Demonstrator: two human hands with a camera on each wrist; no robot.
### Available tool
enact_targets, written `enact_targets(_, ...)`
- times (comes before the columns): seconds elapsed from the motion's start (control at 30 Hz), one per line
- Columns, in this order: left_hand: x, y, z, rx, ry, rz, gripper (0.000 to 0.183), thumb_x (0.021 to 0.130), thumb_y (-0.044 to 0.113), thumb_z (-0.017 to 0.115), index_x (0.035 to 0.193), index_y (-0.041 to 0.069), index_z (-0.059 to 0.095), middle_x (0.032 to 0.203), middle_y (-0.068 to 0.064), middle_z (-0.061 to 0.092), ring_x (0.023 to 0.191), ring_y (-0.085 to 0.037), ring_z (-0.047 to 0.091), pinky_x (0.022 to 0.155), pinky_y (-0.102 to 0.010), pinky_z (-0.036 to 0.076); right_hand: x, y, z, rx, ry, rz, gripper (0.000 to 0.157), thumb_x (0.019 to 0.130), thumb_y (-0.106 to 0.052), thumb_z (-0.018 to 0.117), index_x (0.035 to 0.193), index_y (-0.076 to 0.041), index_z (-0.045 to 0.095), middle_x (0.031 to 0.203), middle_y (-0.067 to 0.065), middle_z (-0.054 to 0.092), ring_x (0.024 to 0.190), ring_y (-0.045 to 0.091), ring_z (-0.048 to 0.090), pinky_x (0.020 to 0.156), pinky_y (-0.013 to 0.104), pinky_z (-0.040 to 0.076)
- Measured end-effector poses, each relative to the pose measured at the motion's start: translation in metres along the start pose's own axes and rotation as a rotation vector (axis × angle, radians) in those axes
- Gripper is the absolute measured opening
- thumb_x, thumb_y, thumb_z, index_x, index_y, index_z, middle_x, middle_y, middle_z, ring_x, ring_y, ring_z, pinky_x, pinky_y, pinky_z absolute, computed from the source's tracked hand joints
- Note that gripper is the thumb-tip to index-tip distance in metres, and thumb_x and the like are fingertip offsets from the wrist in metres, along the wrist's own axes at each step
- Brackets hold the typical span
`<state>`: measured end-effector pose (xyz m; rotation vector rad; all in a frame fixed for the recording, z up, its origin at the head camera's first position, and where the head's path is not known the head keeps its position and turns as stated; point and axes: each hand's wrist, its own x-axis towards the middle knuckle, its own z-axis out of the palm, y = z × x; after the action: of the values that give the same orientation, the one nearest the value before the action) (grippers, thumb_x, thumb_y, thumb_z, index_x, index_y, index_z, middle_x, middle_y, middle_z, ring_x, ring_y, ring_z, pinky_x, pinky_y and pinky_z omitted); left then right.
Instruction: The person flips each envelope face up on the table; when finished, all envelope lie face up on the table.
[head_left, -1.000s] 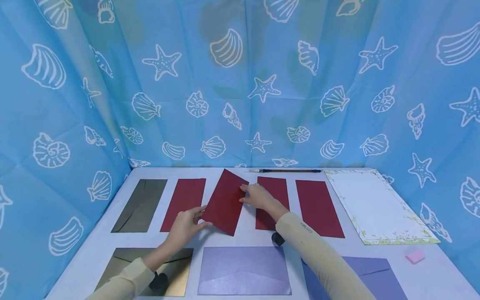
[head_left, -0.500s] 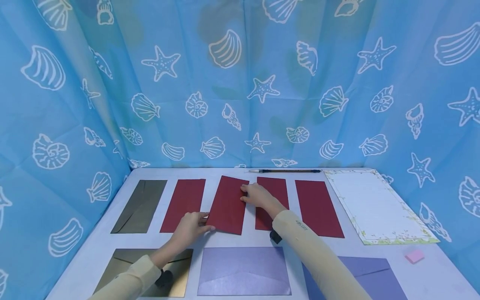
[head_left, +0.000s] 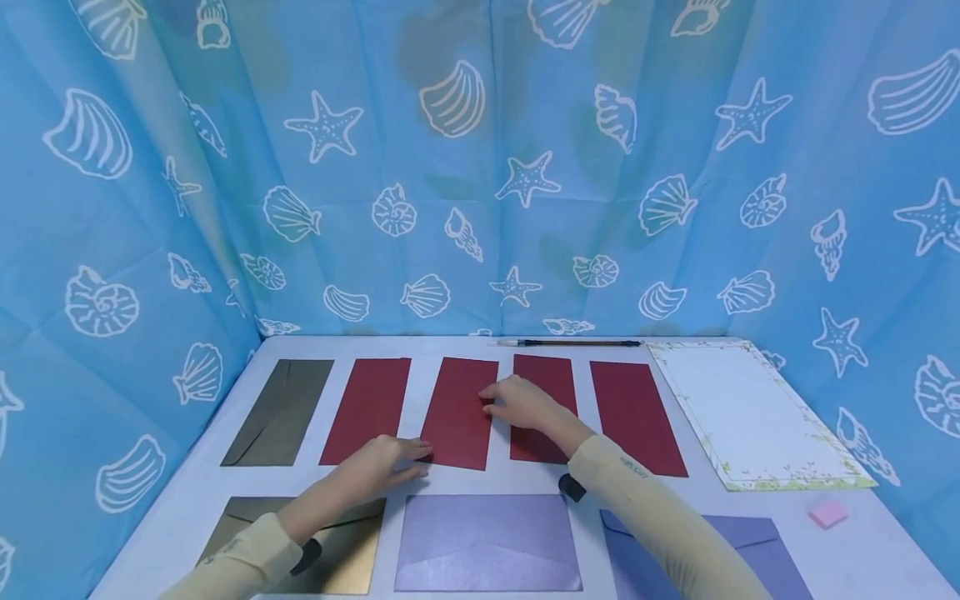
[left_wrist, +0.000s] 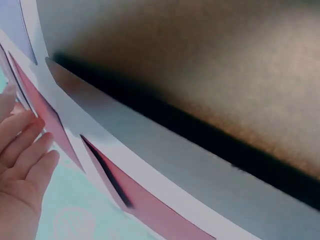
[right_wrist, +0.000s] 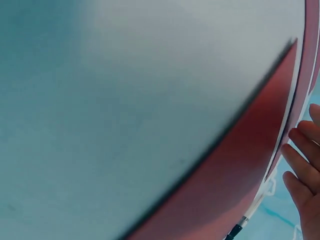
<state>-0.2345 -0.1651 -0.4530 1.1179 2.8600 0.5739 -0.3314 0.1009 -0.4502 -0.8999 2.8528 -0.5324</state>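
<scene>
A red envelope [head_left: 459,412] lies flat in the middle of the back row in the head view. At its lower left corner my left hand [head_left: 381,468] rests with fingers extended. My right hand [head_left: 523,403] touches its right edge, fingers slightly bent, the forearm crossing over a second red envelope [head_left: 542,379]. More red envelopes flank these, one on the left [head_left: 366,408] and one on the right [head_left: 637,417]. Both wrist views show loosely spread fingers: the left hand [left_wrist: 25,170] and the right hand [right_wrist: 306,165]. Neither hand appears to grip anything.
A dark olive envelope [head_left: 279,412] ends the row at left. In front lie a gold envelope [head_left: 352,550], a lilac envelope [head_left: 487,542] and a purple envelope [head_left: 750,542]. A brush [head_left: 577,342], bordered sheet [head_left: 750,408] and pink eraser-like block [head_left: 828,514] are behind and right.
The middle red envelope, earlier tilted and lifted between both hands, has turned straight and come down flat onto the table. The fingers have loosened at its edges.
</scene>
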Motion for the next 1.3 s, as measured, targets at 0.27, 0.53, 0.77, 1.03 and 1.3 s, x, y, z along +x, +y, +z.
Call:
enact_targets(0.27,-0.003,0.000,-0.002,0.032,-0.056,0.021,0.034,0.090,0.018,0.069,0.117,-0.002,0.068,0.119,-0.015,0.066,0.104,-0.026,0.066,0.067,-0.017,0.052,0.000,-0.004,0.003,-0.022,-0.017,-0.018,0.042,0.089,-0.021,0.071,0.129,-0.009,0.063,0.124,0.006,0.065,0.116,0.021,0.059,0.092,0.033,0.051)
enact_targets(0.53,-0.004,0.001,0.001,0.035,-0.035,0.021,0.033,0.090,0.018,0.069,0.117,-0.002,0.068,0.118,-0.014,0.066,0.107,-0.026,0.065,0.076,-0.025,0.056,0.006,-0.004,0.007,-0.033,-0.031,-0.046,0.044,0.091,-0.018,0.069,0.133,-0.008,0.059,0.129,0.007,0.061,0.121,0.022,0.056,0.095,0.032,0.049)
enact_targets(0.77,-0.005,0.000,0.005,0.045,-0.028,0.016,0.036,0.091,0.019,0.068,0.120,-0.002,0.066,0.121,-0.013,0.065,0.112,-0.025,0.062,0.081,-0.029,0.055,0.008,-0.001,0.010,-0.017,-0.028,-0.060,0.046,0.091,-0.017,0.068,0.134,-0.008,0.058,0.132,0.007,0.059,0.123,0.023,0.054,0.097,0.032,0.048)
enact_targets(1.03,-0.004,0.000,0.003,-0.016,-0.019,0.027,0.042,0.090,0.019,0.070,0.126,-0.001,0.062,0.121,-0.010,0.065,0.113,-0.021,0.062,0.088,-0.032,0.052,0.001,0.007,0.005,0.143,0.004,-0.046,0.048,0.090,-0.017,0.070,0.135,-0.008,0.057,0.133,0.008,0.058,0.126,0.024,0.052,0.094,0.033,0.050)
enact_targets(1.3,0.008,0.009,0.000,-0.069,0.040,0.054,0.047,0.087,0.017,0.073,0.128,0.001,0.061,0.123,-0.011,0.064,0.114,-0.022,0.061,0.088,-0.033,0.052,-0.007,0.019,-0.003,0.197,0.036,-0.020,0.045,0.091,-0.018,0.069,0.134,-0.011,0.059,0.128,0.006,0.062,0.094,0.023,0.063,0.068,0.026,0.053)
